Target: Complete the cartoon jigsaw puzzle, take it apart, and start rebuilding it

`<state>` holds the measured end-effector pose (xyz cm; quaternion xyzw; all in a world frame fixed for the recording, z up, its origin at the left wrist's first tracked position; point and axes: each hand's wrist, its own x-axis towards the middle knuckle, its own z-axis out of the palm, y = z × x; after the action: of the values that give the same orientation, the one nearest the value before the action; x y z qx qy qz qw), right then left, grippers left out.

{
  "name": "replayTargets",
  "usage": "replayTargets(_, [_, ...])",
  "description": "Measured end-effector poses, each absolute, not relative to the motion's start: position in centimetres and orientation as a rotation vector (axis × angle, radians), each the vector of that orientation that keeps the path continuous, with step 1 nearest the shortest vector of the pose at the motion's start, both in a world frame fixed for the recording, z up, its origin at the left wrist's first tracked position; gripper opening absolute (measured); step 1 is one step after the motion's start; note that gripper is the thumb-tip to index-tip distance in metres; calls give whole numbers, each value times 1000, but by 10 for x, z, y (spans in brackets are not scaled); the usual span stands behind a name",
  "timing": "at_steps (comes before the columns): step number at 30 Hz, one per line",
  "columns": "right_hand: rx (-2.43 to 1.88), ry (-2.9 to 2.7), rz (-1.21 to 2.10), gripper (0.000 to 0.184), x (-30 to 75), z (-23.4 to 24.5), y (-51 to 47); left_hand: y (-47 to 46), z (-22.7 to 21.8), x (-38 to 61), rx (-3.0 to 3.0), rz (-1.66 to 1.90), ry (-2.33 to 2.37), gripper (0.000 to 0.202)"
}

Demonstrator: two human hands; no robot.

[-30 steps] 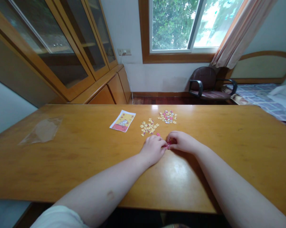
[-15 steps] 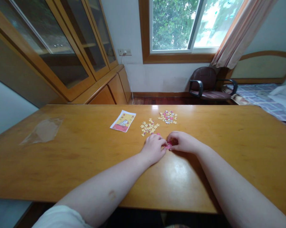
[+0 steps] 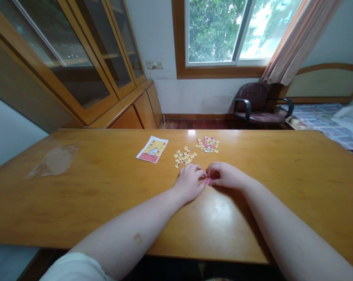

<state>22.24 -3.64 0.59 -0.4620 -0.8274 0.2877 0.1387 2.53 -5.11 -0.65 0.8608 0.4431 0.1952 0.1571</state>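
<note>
Pink jigsaw puzzle pieces (image 3: 207, 180) lie on the table between my two hands, partly covered by the fingers. My left hand (image 3: 190, 180) rests on the table with curled fingers, its fingertips on the left side of these pieces. From the right, my right hand (image 3: 224, 174) pinches at the pink pieces with thumb and forefinger. Just beyond the hands is a loose pile of mostly yellow puzzle pieces (image 3: 184, 156). Farther back and to the right lies a second pile of pink, yellow and white pieces (image 3: 207, 144).
A printed picture card (image 3: 152, 149) with a white animal on yellow and pink lies left of the piles. A clear plastic bag (image 3: 55, 160) is on the left of the wooden table (image 3: 106, 203). Beyond the table stand a glass-door cabinet (image 3: 114, 91) and an armchair (image 3: 254, 102).
My left fingers have shifted slightly over the pink pieces, and a pink bit seen beyond them is now hidden. The right hand keeps almost the same place.
</note>
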Motion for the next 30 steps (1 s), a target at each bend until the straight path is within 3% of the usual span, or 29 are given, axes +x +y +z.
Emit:
replayTargets(11, [-1333, -2349, 834, 18, 227, 9, -34, -51, -10, 21, 2542, 548, 1222, 21])
replayTargets(17, [-1784, -2078, 549, 18, 241, 12, -28, -47, 6, 14, 2488, 593, 1322, 26])
replayTargets(23, [-1940, -2169, 580, 23, 248, 16, -29, -32, 29, -6, 2434, 526, 1386, 18])
replayTargets(25, [-1940, -2229, 591, 26, 248, 15, -28, -27, 35, -14, 2465, 464, 1445, 18])
replayTargets(30, [-1950, -2333, 565, 13, 248, 9, -24, -19, 40, -23, 2568, 147, 1309, 23])
